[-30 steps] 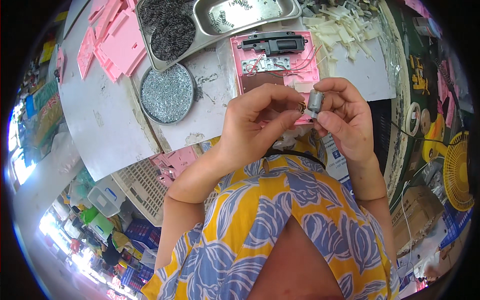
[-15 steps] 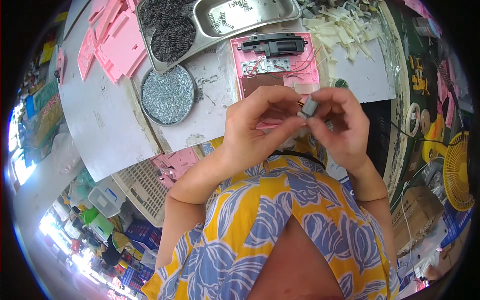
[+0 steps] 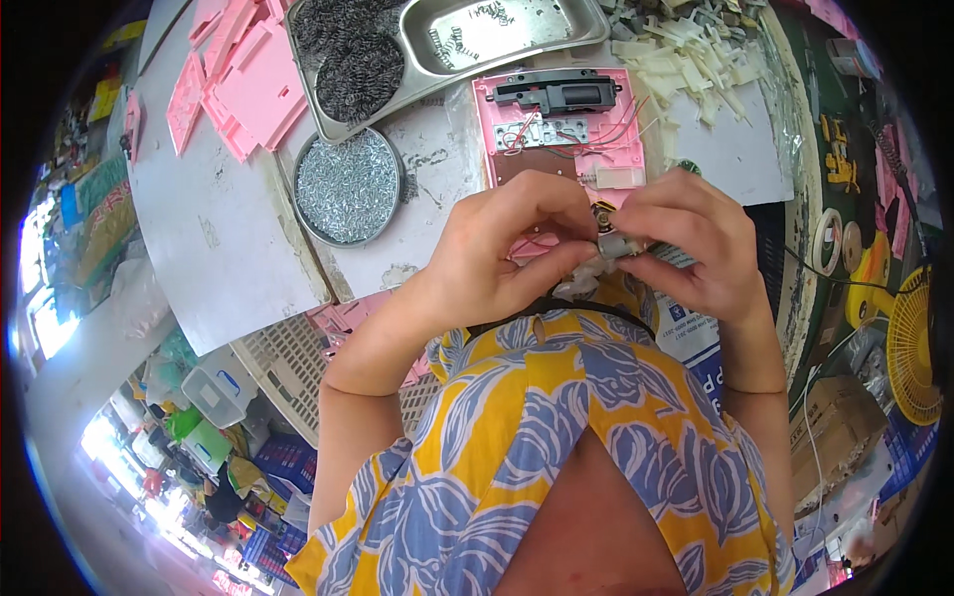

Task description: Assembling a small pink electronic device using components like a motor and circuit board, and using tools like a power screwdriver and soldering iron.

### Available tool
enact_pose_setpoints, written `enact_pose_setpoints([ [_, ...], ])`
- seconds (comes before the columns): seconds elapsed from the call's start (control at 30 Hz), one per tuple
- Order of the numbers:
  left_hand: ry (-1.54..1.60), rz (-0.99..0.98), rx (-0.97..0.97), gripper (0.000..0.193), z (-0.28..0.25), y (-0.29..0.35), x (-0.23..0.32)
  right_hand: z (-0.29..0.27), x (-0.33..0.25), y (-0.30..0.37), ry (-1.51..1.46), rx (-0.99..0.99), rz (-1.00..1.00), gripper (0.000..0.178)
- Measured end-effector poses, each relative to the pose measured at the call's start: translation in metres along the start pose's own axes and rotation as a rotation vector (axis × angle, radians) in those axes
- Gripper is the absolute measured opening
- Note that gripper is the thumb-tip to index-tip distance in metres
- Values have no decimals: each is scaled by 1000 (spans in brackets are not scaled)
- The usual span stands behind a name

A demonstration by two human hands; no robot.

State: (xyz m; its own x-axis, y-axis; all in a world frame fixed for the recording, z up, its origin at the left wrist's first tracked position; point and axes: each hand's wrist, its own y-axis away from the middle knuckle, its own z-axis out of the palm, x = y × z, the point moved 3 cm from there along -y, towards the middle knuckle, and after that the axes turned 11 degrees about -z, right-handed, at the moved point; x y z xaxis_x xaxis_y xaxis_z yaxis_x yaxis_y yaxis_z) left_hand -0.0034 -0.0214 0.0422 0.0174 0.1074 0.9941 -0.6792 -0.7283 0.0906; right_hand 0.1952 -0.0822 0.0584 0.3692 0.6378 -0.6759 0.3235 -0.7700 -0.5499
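Note:
A small grey motor (image 3: 617,245) with a metal-looking body is pinched between the fingertips of both my hands, just above the table's near edge. My left hand (image 3: 517,243) closes on it from the left, thumb below. My right hand (image 3: 701,243) grips its right end with thumb and fingers. Beyond them lies a pink plastic housing (image 3: 487,114), partly hidden by my hands. It carries a black plastic mechanism (image 3: 556,94), a metal plate (image 3: 542,133), thin red and dark wires, and a white plastic piece (image 3: 618,178) with a spring beside it.
A round tin of small screws (image 3: 348,189) stands left of the housing. Behind it is a metal tray (image 3: 417,84) of dark springs. Pink panels (image 3: 258,94) lie far left, white plastic pieces (image 3: 696,70) far right. A yellow fan (image 3: 912,343) is at right.
Both hands have turned the motor from upright-leaning to a flatter position. The fingers of my right hand have shifted over it. The whole view has moved slightly.

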Motion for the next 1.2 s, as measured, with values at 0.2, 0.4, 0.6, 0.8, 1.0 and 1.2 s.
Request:
enact_pose_setpoints([
  [0.2,-389,479,-60,29,-2,-4,10,0,-8,1,-59,50,48,36],
  [0.4,-383,355,-19,20,-3,-3,11,7,-11,3,-49,157,54,34],
  [0.6,-360,214,-30,19,-4,-1,11,7,-15,-1,30,100,25,35],
  [0.8,-508,359,43,18,4,-2,7,3,-15,2,94,14,22,36],
  [1.0,-518,161,93,24,-3,-27,11,-21,-6,26,173,137,116,35],
  [1.2,-1204,286,199,18,26,-69,-6,-35,-1,44,194,317,100,31],
])
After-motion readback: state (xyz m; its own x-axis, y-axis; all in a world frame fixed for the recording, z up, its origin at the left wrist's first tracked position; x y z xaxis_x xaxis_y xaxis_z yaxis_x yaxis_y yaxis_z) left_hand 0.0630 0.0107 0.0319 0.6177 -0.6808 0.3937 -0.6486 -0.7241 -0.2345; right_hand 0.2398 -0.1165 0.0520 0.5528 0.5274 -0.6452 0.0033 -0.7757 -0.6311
